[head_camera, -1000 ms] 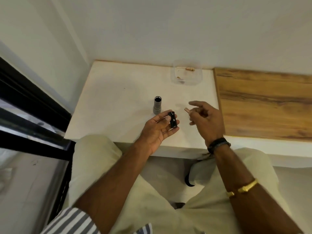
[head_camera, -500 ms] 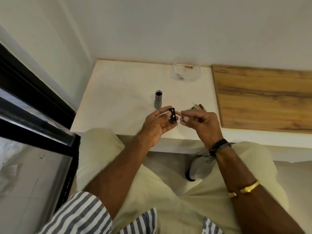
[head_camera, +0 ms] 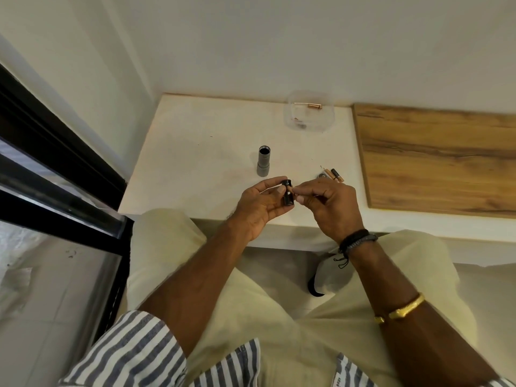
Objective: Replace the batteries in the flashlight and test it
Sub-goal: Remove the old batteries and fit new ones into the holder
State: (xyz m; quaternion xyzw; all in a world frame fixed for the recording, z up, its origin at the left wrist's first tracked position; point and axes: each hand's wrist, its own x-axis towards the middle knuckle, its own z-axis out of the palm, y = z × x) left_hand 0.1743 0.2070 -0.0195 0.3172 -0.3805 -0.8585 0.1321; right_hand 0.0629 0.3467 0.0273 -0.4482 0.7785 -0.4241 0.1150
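Observation:
My left hand (head_camera: 262,205) grips a small black battery holder (head_camera: 288,194) above the front edge of the white table (head_camera: 201,152). My right hand (head_camera: 329,205) pinches a battery against the holder's right side; the battery itself is almost hidden by my fingertips. The grey flashlight body (head_camera: 264,161) stands upright on the table just behind my left hand, its open end facing up. Loose batteries (head_camera: 335,174) and a small dark round part (head_camera: 322,175) lie on the table behind my right hand.
A clear plastic container (head_camera: 308,111) with a copper-coloured battery inside sits at the back of the table by the wall. A wooden board (head_camera: 435,157) covers the right side. A black window frame (head_camera: 55,174) runs along the left. My knees are under the table's edge.
My right hand came from apart to the holder, carrying a battery, and now presses it into the holder's side. The left hand kept hold of the holder. The camera shifted slightly.

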